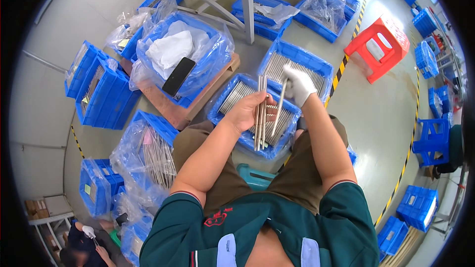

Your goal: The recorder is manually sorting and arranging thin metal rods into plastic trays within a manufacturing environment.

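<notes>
My bare left hand (246,111) is closed round a small bundle of shiny metal rods (260,118), which stand nearly upright in its grip. To its right, my white-gloved right hand (299,85) pinches a single metal rod (278,113), tilted and apart from the bundle. Beneath both hands lies a blue crate (214,113) lined with clear plastic and filled with rows of similar rods. Just beyond it, a second blue crate (324,66) holds more rods laid side by side, partly covered by my right hand.
A plastic-lined blue crate on a wooden pallet (180,113) carries a black phone (179,76) at the left. Stacked blue crates (106,94) stand farther left. A crate of long thin rods (157,155) is beside my left knee. A red stool (378,49) stands right of the striped floor tape.
</notes>
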A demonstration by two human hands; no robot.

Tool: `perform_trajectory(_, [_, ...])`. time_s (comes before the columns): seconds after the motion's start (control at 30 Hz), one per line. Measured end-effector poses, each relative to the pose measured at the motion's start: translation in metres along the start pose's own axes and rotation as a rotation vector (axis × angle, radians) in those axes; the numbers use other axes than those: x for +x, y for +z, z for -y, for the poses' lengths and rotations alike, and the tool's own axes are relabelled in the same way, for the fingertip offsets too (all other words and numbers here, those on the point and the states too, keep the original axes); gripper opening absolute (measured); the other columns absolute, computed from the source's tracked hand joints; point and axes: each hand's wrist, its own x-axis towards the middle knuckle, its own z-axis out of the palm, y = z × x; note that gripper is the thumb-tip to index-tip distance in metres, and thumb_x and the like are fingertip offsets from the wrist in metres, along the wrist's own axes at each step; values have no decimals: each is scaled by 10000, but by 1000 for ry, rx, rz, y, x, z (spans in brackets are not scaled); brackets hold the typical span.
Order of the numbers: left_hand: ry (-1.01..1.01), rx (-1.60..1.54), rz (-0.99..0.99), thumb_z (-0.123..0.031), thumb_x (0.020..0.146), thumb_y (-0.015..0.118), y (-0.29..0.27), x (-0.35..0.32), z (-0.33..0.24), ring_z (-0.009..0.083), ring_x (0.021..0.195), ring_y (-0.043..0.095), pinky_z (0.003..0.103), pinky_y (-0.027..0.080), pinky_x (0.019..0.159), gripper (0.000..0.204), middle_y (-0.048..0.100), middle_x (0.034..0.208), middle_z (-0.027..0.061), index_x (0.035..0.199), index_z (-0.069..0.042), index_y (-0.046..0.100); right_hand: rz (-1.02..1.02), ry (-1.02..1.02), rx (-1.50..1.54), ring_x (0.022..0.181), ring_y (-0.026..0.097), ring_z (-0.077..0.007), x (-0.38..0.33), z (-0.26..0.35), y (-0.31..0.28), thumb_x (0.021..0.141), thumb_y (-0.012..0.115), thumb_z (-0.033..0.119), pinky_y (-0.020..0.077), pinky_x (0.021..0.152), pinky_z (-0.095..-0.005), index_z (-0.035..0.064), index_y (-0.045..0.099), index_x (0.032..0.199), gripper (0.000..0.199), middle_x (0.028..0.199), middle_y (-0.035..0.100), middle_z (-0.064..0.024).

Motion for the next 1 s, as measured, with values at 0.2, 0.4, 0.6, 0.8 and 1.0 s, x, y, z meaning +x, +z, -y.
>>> perform_trajectory(0.2, [8, 5, -6, -346, 912, 532, -5, 11, 2, 232, 816, 612, 420, 520, 748, 297, 598, 969, 112, 878, -56, 588, -35, -286, -1075, 587, 576, -180, -10, -11, 30, 855, 525, 467, 461, 586, -321, 3, 634, 748, 488, 623, 590, -82])
perform_trajectory(0.4, [-34, -9, 127, -349, 907, 542, 1, 20, 5, 183, 755, 575, 381, 506, 696, 311, 586, 877, 73, 890, -42, 589, 278, 342, 11, 320, 399, -143, -7, -29, 21, 872, 574, 434, 358, 292, -303, 124, 438, 509, 496, 421, 401, 8])
perform_trajectory(0.6, [-77, -28, 38, -323, 918, 532, 0, 35, 14, 227, 937, 602, 390, 487, 843, 280, 613, 951, 94, 919, -48, 583, 113, 352, 183, 612, 610, -227, 27, -29, -13, 892, 558, 356, 513, 568, -356, 37, 562, 769, 342, 692, 614, -114])
perform_trajectory(0.8, [26, 67, -207, -297, 926, 537, 24, 16, -16, 148, 986, 528, 334, 483, 822, 247, 575, 1003, 47, 913, -55, 585, -82, 200, 345, 683, 602, -282, 120, -4, -106, 926, 500, 270, 506, 656, -438, 51, 529, 826, 242, 736, 591, -118])
perform_trajectory(1.0, [-16, 176, -217, -303, 930, 512, 19, 8, -40, 200, 965, 563, 353, 496, 799, 297, 527, 1108, 133, 895, -13, 567, -358, -27, 399, 796, 600, -274, 257, -29, -213, 940, 490, 259, 479, 719, -436, 58, 513, 951, 203, 812, 611, -98])
